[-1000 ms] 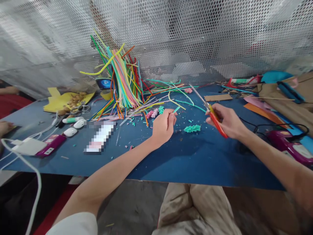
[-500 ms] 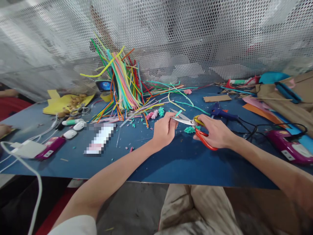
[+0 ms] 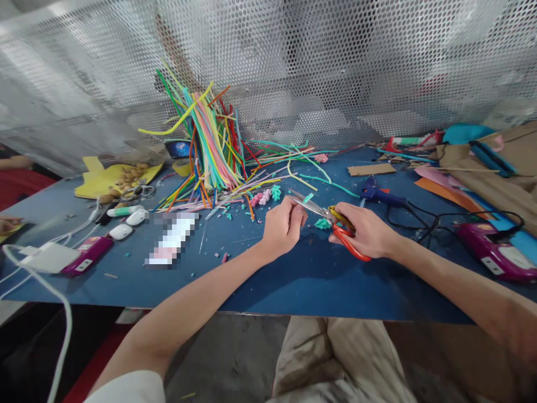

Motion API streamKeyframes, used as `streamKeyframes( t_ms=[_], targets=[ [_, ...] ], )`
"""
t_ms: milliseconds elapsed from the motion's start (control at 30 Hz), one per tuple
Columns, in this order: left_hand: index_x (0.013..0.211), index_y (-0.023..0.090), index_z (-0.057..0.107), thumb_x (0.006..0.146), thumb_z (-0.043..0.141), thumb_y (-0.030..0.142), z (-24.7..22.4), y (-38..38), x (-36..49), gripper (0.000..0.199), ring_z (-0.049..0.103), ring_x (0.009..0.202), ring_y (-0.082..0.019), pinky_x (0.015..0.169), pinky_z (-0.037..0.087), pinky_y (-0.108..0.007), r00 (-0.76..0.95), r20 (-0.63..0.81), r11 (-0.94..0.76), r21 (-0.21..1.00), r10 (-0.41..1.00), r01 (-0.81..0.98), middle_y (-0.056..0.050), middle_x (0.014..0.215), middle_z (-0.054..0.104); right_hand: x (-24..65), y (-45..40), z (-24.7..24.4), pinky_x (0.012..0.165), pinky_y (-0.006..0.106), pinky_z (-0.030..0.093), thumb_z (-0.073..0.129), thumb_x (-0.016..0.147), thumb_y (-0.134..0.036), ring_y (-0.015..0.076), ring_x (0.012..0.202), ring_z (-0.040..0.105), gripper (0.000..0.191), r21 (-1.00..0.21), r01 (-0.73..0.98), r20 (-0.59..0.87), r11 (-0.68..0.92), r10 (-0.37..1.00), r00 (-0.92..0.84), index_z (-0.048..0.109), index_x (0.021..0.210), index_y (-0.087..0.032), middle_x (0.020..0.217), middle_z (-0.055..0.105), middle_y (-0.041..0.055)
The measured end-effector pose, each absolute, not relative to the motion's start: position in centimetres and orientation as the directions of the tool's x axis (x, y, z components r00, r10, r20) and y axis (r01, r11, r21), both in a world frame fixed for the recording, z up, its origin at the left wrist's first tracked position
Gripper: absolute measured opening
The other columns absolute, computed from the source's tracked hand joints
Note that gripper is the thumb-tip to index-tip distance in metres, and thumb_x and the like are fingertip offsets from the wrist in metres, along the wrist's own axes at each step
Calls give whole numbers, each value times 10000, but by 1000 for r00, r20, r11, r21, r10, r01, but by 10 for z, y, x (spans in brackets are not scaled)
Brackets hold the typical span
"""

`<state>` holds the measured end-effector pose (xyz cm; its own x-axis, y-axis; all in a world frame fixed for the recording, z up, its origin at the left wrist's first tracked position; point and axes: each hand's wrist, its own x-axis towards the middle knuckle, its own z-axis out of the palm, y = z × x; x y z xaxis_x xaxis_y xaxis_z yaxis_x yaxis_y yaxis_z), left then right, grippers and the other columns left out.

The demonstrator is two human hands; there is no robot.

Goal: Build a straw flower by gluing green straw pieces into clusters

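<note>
My right hand (image 3: pixel 366 228) is wrapped round the handles of scissors (image 3: pixel 344 239), one red and one yellow. The scissors' blades are closed together, their tips at the fingertips of my left hand (image 3: pixel 284 225). My left hand is in a pinch, and a short teal piece of pipe cleaner (image 3: pixel 308 197) shows just beyond its fingertips, against the blades. Its other end is hidden by fingers and metal. Under the scissors lies a teal fluffy sprig (image 3: pixel 322 224), partly covered. Similar teal (image 3: pixel 276 192) and pink (image 3: pixel 255 199) sprigs lie behind my left hand.
A tall bundle of coloured pipe cleaners (image 3: pixel 216 145) stands at the back, with loose stems and clippings around it. To the right are a blue glue gun (image 3: pixel 384 194), its cord, and a purple power strip (image 3: pixel 497 252). A blurred-out phone-like rectangle (image 3: pixel 174 238) lies left.
The scissors' blades have come together at the teal piece, and the handles have closed in my right hand. My left hand has hardly moved.
</note>
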<state>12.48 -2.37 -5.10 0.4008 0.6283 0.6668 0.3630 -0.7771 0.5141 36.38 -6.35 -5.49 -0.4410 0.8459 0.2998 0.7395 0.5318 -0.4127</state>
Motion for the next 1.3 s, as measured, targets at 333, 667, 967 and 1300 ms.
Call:
streamKeyframes(
  t_ms=[333,667,967,1300],
  targets=[
    [875,209,461,1067,344,288,-52,-22,125,239,522,555,-92,605,416,-264,391,645,-754,548,656,362,39,641,595,364,-64,-48,602,276,309,700,812,-433,135,631,392,376,-467,745,293,477,878,-379,378,810,-239,755,498,-27],
    [875,209,446,1066,339,289,-53,-22,124,233,516,542,-84,582,405,-260,404,662,-776,522,631,355,41,643,599,361,-68,-47,596,284,303,679,829,-410,134,621,357,374,-454,736,337,502,862,-380,351,767,-241,714,455,-32],
    [830,204,452,1060,330,326,-54,-19,126,287,533,566,-100,578,410,-275,400,641,-754,517,655,405,10,663,620,361,-67,-46,598,291,317,630,841,-387,147,641,405,320,-435,753,371,493,861,-349,360,748,-241,719,493,-11],
    [897,202,479,1058,322,320,-58,-15,125,255,546,564,-111,580,403,-284,408,627,-745,499,663,443,5,697,637,362,-68,-46,604,297,322,601,851,-374,155,641,421,269,-424,791,356,441,885,-302,388,751,-243,733,516,-10]
  ],
)
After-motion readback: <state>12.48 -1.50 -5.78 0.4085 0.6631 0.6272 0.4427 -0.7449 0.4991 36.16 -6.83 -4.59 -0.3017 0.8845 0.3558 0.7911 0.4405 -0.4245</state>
